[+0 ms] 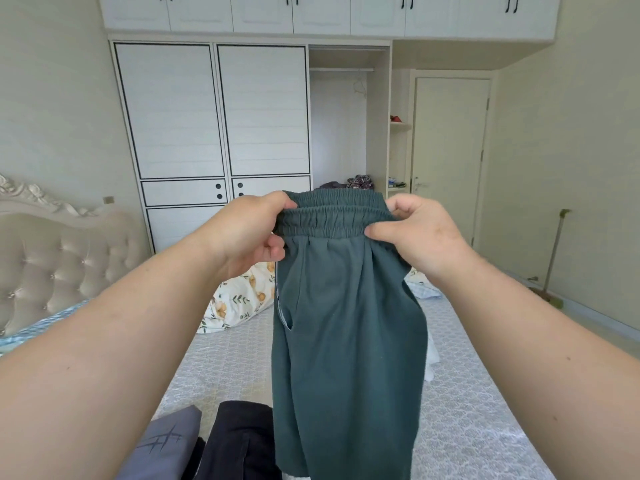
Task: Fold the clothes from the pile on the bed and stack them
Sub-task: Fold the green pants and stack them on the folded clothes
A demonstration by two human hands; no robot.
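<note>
Dark green shorts [346,341] with an elastic waistband hang in the air above the bed [467,410]. My left hand [249,233] pinches the waistband's left end and my right hand [415,233] pinches its right end, both at chest height. The legs hang straight down and hide part of the bed. Near the bottom edge lie a black garment [235,441] and a grey garment [166,445] with a dark line print. A bit of white cloth [431,358] shows behind the shorts on the right.
A floral quilt [239,299] lies bunched at the far end of the bed. The padded headboard [62,265] stands at the left. White wardrobes [214,126] fill the back wall, with a door [450,161] to their right. A mop [554,258] leans on the right wall.
</note>
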